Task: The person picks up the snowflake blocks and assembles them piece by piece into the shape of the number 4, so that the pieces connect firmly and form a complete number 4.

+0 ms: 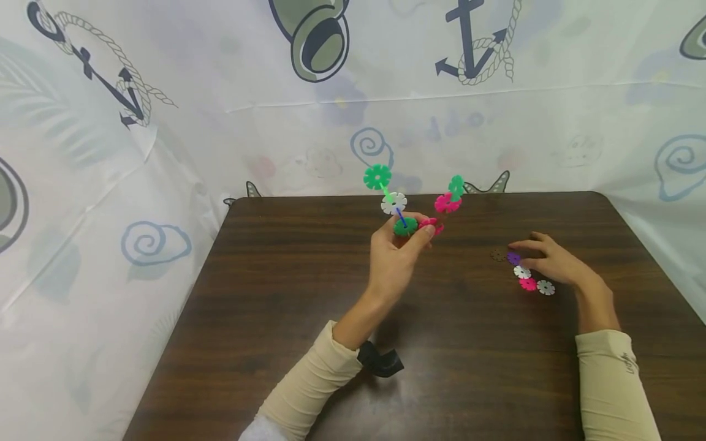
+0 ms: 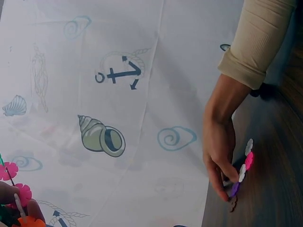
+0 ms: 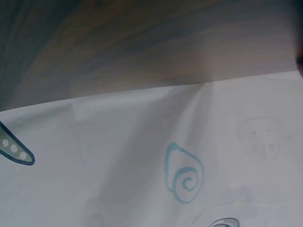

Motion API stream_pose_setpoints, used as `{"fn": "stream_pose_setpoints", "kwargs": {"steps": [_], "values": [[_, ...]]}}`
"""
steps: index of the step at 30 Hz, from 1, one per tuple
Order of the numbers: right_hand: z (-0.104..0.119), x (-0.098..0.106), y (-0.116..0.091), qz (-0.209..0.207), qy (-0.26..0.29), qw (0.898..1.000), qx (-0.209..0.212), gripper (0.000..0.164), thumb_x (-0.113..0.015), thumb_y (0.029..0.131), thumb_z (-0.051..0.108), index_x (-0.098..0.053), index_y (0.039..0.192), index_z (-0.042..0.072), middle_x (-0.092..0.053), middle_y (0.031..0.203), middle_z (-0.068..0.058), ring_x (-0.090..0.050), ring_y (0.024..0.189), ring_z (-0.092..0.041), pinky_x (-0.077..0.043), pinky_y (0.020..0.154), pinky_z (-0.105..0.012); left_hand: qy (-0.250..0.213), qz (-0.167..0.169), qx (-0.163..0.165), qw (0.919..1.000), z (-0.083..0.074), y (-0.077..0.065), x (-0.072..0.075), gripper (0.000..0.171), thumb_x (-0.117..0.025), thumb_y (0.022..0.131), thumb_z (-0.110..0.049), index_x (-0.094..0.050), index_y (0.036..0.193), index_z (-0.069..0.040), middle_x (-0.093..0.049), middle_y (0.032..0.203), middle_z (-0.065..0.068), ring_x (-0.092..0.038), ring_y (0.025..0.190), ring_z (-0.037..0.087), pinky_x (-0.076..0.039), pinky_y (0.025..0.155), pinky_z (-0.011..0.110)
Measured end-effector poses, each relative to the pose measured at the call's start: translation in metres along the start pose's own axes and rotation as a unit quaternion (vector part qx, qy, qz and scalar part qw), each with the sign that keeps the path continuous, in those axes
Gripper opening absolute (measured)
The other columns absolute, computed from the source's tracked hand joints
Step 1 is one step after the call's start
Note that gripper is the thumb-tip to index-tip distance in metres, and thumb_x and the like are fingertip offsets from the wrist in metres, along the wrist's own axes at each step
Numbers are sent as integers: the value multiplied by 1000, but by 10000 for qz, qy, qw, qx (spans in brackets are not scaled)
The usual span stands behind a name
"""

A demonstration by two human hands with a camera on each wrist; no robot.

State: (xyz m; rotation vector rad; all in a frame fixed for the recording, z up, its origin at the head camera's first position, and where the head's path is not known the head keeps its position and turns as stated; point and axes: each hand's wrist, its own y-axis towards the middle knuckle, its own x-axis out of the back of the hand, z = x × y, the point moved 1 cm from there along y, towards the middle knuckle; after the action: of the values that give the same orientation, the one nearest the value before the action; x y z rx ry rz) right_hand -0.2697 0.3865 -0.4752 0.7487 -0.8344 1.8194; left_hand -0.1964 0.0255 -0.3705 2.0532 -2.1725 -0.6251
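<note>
My left hand (image 1: pixel 393 254) pinches a chain of flower-shaped plastic discs above the table's far half. Its left branch has a green disc (image 1: pixel 377 177) at the top, a white disc (image 1: pixel 394 203) below it and another green disc (image 1: pixel 405 226) by the fingers. A pink disc (image 1: pixel 447 203) and a small green disc (image 1: pixel 456 187) form the right branch. In the left wrist view an orange disc (image 2: pixel 31 222) shows under the fingertips. Low over the table at right, my right hand (image 1: pixel 551 258) has its finger and thumb spread about a loose purple disc (image 1: pixel 513 258).
Beside the purple disc lie a brown disc (image 1: pixel 498 256), a white one (image 1: pixel 521 272), a pink one (image 1: pixel 527 284) and a pale grey one (image 1: pixel 546 287). A black strap (image 1: pixel 382 361) hangs at the left sleeve. Behind the dark wooden table (image 1: pixel 265 318) hangs a printed white cloth (image 1: pixel 220 147).
</note>
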Motion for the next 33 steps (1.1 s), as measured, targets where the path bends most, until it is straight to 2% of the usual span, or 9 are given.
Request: {"fn": "stream_pose_setpoints", "kwargs": {"steps": [2, 7, 11, 14, 20, 23, 26, 29, 33], "values": [[4, -2, 1, -23, 25, 10000, 78, 47, -62, 102, 22, -55, 143, 0, -8, 161, -44, -11, 145, -70, -19, 105, -87, -3, 2, -2, 10000, 0, 0, 0, 18, -70, 96, -8, -68, 105, 7, -69, 90, 23, -64, 77, 43, -59, 74, 25], [17, -6, 8, -235, 53, 9994, 249, 33, -65, 100, 17, -62, 127, -2, -24, 155, -43, -22, 142, -66, -25, 106, -82, 5, -49, -13, 10000, -1, 1, 2, 17, -71, 95, -7, -69, 105, 6, -70, 88, 17, -66, 72, 27, -59, 74, 27], [27, -9, 14, -604, -109, 9977, 278, 25, -66, 100, 17, -61, 115, -2, -57, 129, -33, -53, 116, -49, -47, 92, -60, -15, -74, -20, 10000, -3, 1, 3, 17, -71, 95, -7, -69, 106, 6, -70, 89, 17, -65, 74, 34, -58, 74, 24], [36, -10, 15, -869, -77, 9961, 126, 27, -64, 103, 25, -60, 116, 1, -71, 109, -22, -62, 98, -35, -50, 82, -44, -8, -79, -14, 10000, -4, 0, 3, 17, -71, 96, -8, -69, 106, 6, -70, 90, 20, -65, 75, 34, -57, 74, 24], [77, 4, 3, -1744, 471, 9831, 297, 37, -63, 103, 37, -63, 125, 7, -76, 112, -20, -67, 109, -32, -49, 87, -46, -58, -125, 43, 9999, -6, 0, 3, 18, -71, 95, -8, -69, 106, 5, -70, 85, 7, -65, 71, 16, -57, 73, 24], [106, 14, -3, -2406, 776, 9660, 547, 35, -64, 103, 37, -66, 126, 11, -78, 104, -9, -69, 97, -12, -46, 83, -34, -177, -82, 62, 9998, -6, 1, 3, 18, -71, 95, -9, -68, 105, 6, -70, 85, -3, -65, 71, 17, -58, 73, 25], [134, 20, -8, -2952, 1301, 9416, 963, 30, -66, 102, 30, -66, 126, 11, -76, 91, 7, -67, 86, 2, -43, 81, -23, -297, -17, 66, 9995, -5, 2, 2, 18, -71, 95, -9, -68, 104, 6, -71, 84, -7, -67, 70, 17, -59, 72, 26], [162, 23, -13, -3351, 1893, 9107, 1500, 26, -67, 102, 18, -65, 125, 6, -73, 84, 12, -70, 81, -1, -46, 81, -17, -366, 37, 70, 9993, -3, 3, 2, 18, -72, 94, -9, -68, 103, 7, -74, 85, -6, -67, 69, 15, -60, 72, 27], [193, 22, -16, -3783, 2536, 8645, 2124, 22, -66, 101, 8, -66, 121, 1, -72, 81, 7, -69, 73, -8, -53, 75, -16, -395, 75, 103, 9991, 0, 4, 2, 18, -72, 94, -8, -68, 103, 7, -78, 89, 3, -68, 67, 13, -62, 73, 31]]}}
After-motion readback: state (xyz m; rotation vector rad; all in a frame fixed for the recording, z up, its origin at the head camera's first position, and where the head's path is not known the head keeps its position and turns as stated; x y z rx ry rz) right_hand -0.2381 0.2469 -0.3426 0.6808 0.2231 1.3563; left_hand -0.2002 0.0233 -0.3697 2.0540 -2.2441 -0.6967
